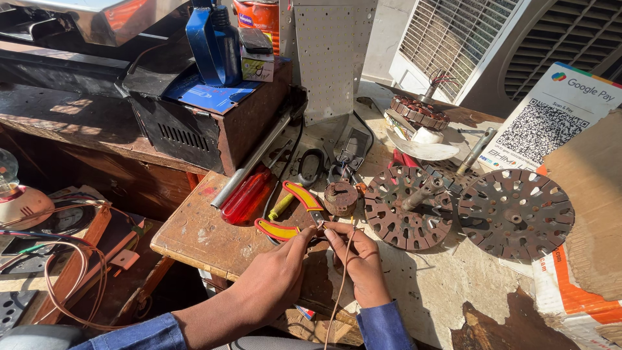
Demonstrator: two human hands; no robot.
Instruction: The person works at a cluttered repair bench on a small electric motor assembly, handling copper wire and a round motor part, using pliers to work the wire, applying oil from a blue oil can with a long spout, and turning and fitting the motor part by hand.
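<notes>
On the workbench (pixel 214 240), the left hand (pixel 275 275) grips the yellow-and-red pliers (pixel 291 217) while the right hand (pixel 359 259) pinches a thin copper wire (pixel 340 285) at their jaws, seemingly mid-cut or mid-strip, with the round metal discs (pixel 408 207) lying untouched just beside.

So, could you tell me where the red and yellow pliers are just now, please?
In the head view the red and yellow pliers lie on the wooden bench left of centre, just above the left hand, beside the red-handled screwdriver.
</notes>
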